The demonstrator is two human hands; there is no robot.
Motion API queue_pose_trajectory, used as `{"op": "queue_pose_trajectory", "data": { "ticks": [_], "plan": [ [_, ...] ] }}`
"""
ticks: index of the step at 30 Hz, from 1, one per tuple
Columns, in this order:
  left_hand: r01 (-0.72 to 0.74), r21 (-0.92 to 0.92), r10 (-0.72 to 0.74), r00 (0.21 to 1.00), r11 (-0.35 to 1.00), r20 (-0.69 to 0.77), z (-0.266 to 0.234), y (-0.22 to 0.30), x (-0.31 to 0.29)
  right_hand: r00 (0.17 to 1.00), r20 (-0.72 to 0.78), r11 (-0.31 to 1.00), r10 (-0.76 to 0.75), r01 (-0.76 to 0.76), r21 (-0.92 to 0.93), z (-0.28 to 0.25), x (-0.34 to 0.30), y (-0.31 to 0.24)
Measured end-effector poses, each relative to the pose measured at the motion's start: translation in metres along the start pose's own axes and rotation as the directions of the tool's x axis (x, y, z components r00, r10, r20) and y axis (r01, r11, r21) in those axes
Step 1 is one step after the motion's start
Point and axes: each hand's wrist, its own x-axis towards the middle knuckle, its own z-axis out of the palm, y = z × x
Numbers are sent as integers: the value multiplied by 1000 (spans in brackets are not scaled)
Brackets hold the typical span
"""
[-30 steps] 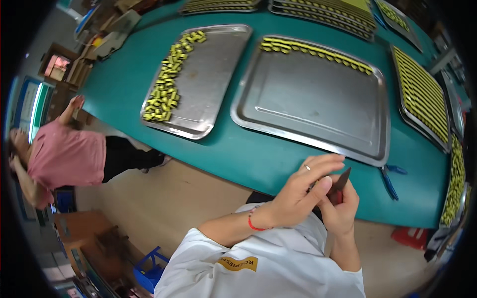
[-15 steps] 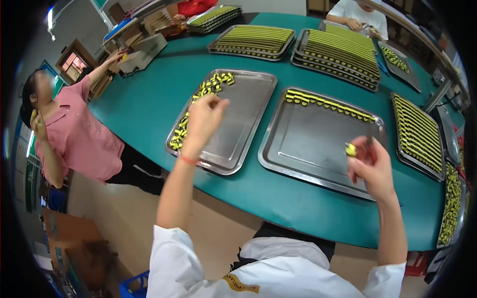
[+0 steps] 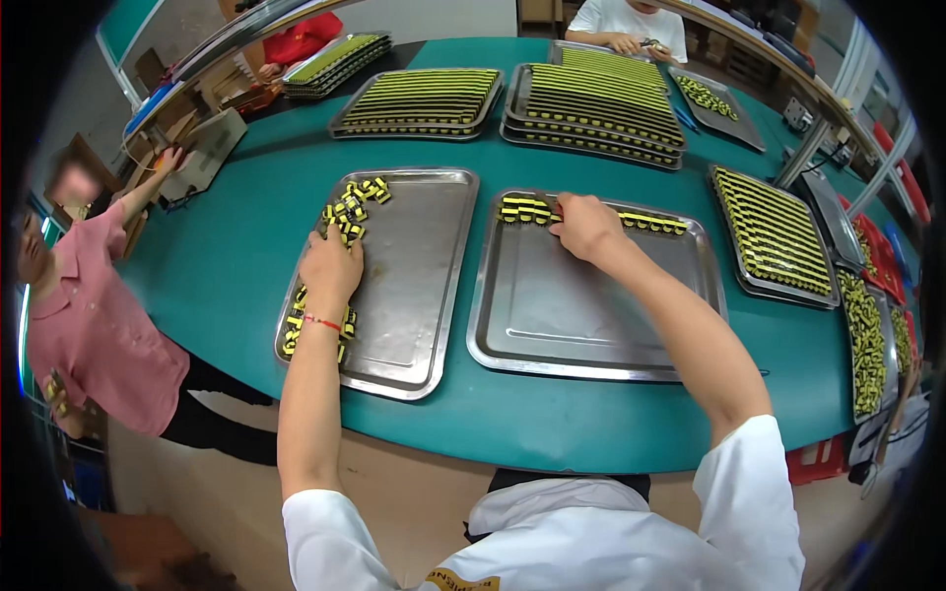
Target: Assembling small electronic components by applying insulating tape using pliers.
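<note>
My left hand reaches down among loose small yellow-and-black blocks along the left side of a metal tray. Its fingers are bent and drawn together; the tips are hidden, so what they grip does not show. At the far side of a second metal tray, my right hand is pinched at a row of the same blocks. A bit of red shows at its fingertips, but I cannot make out what it is. The row runs on to the right behind that hand.
Filled trays of lined-up blocks are stacked at the back, and another filled tray lies at right. Loose blocks fill a tray at the right edge. A person in pink stands at left; another in white works across the table.
My right hand has moved from the near right of its tray to the far row. My left hand has lowered onto the loose blocks. The view has shifted, and the trays appear farther left.
</note>
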Motion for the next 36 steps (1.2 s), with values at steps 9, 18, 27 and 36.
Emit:
{"op": "queue_pose_trajectory", "data": {
  "ticks": [9, 18, 27, 36],
  "plan": [
    [-38, -178, 40, 999, 983, 5, -20, 41, -9, 998, -28, 997, 48, -46, 54, -19, -24, 16],
    [-381, -406, 443, 894, 830, 67, -46, 29, -28, 963, -70, 881, -260, 266, 390, -48, -153, 33],
    [30, -805, 14, 999, 593, 47, -105, 53, -32, 975, 139, 622, -172, -3, 783, -58, -268, 81],
    [590, -500, 497, 806, -634, 321, -150, 182, -181, 995, 100, 158, 9, -100, 982, -7, -320, 73]
  ]
}}
